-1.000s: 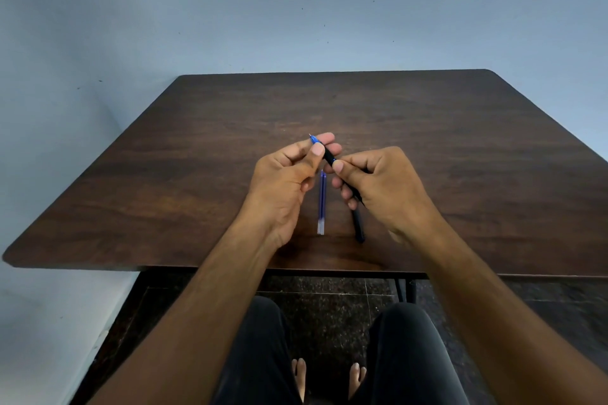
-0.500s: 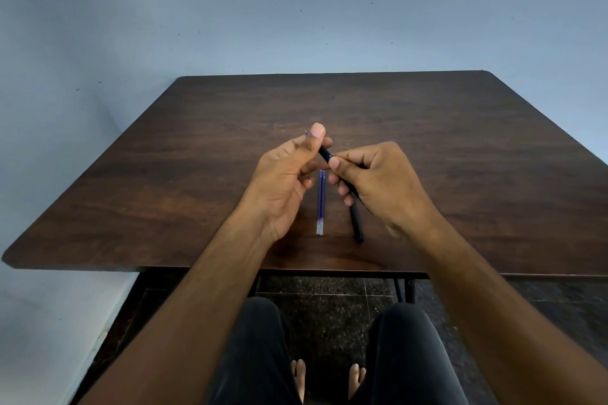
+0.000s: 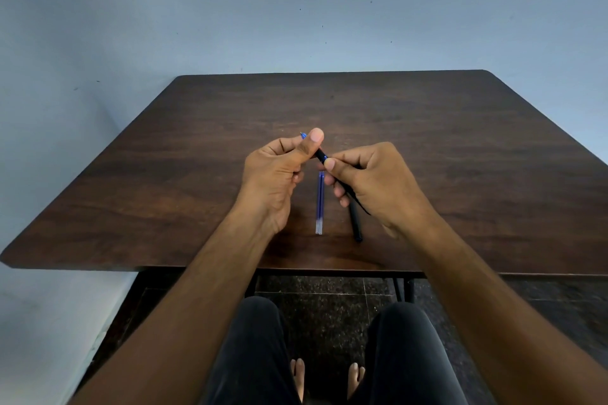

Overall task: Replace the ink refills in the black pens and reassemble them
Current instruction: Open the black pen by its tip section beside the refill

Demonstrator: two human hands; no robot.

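Observation:
Both hands hold one black pen (image 3: 320, 154) above the dark wooden table (image 3: 427, 141). My left hand (image 3: 279, 174) pinches its front section, and a blue tip (image 3: 302, 135) pokes out past the fingers. My right hand (image 3: 371, 181) grips the black barrel, mostly hidden in the palm. A small gap with a bit of blue shows between the two sections. Two blue refills (image 3: 319, 204) lie side by side on the table between my hands. A second black pen (image 3: 355, 220) lies beside them, partly under my right hand.
The table's near edge (image 3: 296, 268) runs just below my wrists, with my knees and a dark tiled floor under it. A pale blue wall stands behind and to the left of the table.
My left hand has pulled the front section up and to the left, away from my right hand. The pen's two sections have drawn slightly apart. The refills and second pen have stayed put.

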